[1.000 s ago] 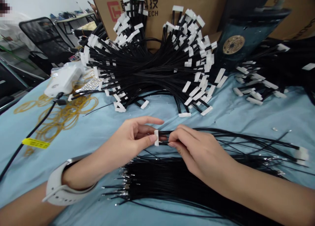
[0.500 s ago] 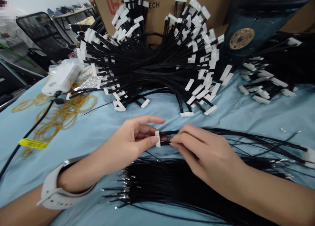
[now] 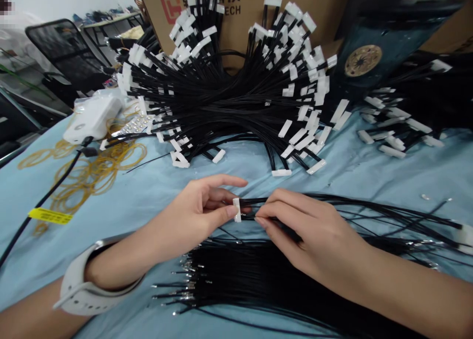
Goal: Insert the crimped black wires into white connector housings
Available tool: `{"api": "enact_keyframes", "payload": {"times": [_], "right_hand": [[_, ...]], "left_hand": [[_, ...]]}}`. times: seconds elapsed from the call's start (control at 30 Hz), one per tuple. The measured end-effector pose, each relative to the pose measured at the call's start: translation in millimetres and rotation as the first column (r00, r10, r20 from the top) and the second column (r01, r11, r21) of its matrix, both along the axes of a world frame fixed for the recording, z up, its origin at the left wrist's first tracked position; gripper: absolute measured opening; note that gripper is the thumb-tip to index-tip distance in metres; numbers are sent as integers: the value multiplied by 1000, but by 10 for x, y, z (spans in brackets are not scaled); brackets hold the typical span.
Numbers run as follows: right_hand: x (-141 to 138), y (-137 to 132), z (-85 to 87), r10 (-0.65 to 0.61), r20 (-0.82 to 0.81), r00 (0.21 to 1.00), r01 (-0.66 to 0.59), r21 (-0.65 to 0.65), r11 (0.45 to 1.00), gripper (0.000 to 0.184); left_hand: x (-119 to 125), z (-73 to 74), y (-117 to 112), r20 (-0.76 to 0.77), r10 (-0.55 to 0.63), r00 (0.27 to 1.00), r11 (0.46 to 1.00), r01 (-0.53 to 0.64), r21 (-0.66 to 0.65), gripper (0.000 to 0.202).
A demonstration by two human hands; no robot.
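Observation:
My left hand (image 3: 192,216) pinches a small white connector housing (image 3: 237,210) between thumb and fingers; a white watch band sits on that wrist. My right hand (image 3: 306,233) is closed on a thin black wire (image 3: 365,216) right beside the housing, fingertips touching its back. Several black wires run from the housing to the right, ending in another white connector (image 3: 466,233) at the frame edge. Below both hands lies a bundle of loose black wires (image 3: 236,275) with bare metal terminals pointing left.
A large fanned pile of finished black harnesses with white connectors (image 3: 240,92) lies behind the hands, more at right (image 3: 395,127). Yellow rubber bands (image 3: 92,169), a white device (image 3: 92,117) with black cable and a cardboard box (image 3: 251,4) sit on the blue cloth (image 3: 369,174).
The hands stay together at the housing; my right fingers have shifted slightly along the wire. The view has tilted a little.

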State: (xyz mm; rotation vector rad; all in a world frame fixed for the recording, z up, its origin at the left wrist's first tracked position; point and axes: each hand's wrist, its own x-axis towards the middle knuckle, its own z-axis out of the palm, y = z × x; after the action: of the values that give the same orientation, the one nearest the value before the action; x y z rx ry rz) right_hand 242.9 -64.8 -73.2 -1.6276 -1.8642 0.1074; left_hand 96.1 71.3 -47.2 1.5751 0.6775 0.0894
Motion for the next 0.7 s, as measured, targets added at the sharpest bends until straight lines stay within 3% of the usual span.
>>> {"api": "enact_keyframes", "payload": {"times": [0.7], "right_hand": [[7,50,2,-5,162,987,-1,40,999,25]], "left_hand": [[4,3,-8,-6,-14,1000,1000,14,19,35]]}}
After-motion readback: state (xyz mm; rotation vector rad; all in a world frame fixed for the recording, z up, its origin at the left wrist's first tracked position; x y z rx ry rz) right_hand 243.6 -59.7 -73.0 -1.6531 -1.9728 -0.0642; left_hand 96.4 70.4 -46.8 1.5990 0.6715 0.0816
